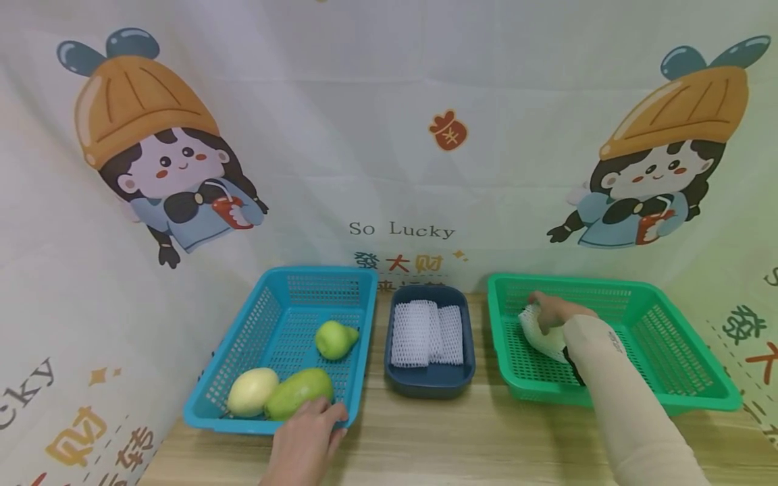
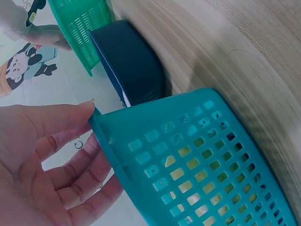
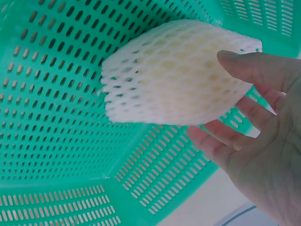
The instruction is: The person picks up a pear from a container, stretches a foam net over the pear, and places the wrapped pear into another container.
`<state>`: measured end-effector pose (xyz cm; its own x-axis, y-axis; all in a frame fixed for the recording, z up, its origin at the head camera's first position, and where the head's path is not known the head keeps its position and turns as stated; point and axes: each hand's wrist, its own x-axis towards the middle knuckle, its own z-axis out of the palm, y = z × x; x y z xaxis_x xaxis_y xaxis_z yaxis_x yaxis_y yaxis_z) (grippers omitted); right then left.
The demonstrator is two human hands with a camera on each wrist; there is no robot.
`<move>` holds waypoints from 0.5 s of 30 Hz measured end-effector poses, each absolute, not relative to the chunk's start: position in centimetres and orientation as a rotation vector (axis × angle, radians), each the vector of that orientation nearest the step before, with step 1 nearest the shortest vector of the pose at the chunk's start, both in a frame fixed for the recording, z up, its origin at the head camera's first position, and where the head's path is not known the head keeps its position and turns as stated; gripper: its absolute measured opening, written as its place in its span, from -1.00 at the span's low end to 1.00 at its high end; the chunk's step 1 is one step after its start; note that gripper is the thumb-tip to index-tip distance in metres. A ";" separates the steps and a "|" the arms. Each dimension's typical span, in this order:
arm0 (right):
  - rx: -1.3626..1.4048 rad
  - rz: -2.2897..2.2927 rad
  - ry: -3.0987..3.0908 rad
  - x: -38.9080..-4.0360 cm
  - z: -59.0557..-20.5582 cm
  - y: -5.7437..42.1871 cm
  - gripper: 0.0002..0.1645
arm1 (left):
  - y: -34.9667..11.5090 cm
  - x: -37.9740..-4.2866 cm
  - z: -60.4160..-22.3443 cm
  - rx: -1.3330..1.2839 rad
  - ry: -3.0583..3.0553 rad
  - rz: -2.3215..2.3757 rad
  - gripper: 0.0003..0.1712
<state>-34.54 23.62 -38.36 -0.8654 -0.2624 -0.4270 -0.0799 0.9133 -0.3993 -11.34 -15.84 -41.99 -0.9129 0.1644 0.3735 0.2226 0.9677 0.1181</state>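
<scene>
In the green basket (image 1: 687, 398), my right hand (image 1: 556, 312) holds a pale yellow fruit in a white foam net sleeve (image 3: 178, 75). The thumb lies on the net and the fingers are at its lower side. My left hand (image 1: 306, 432) is at the front rim of the blue basket (image 1: 243, 425), with the thumb at the rim and the fingers reaching over it. Just beyond those fingers lies a long green fruit (image 1: 298, 395), beside a pale yellow fruit (image 1: 253, 391). A green pear (image 1: 334, 339) rests near the basket's right wall.
Between the baskets stands a dark blue tub (image 1: 429, 389) with several white foam net sleeves (image 1: 413, 334) in it. All three containers stand on a wood-grain table (image 1: 425, 445). A printed cloth (image 1: 389, 148) hangs behind and along the sides.
</scene>
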 end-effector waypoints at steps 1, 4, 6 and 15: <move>-0.262 -0.517 2.588 -34.5 -38.2 23.7 -0.20 | -15.8 -11.3 -42.0 -0.277 -2.746 -0.224 -0.78; -0.306 -0.507 2.605 -34.5 -38.0 24.1 -0.20 | -15.8 -11.4 -42.0 -0.276 -2.739 -0.223 -0.77; -0.335 -0.502 2.620 -34.5 -37.9 24.4 -0.22 | -15.8 -11.4 -42.0 -0.278 -2.735 -0.223 -0.77; -0.413 -0.526 2.691 -34.7 -36.9 24.0 -0.22 | -15.8 -11.5 -42.0 -0.284 -2.737 -0.223 -0.77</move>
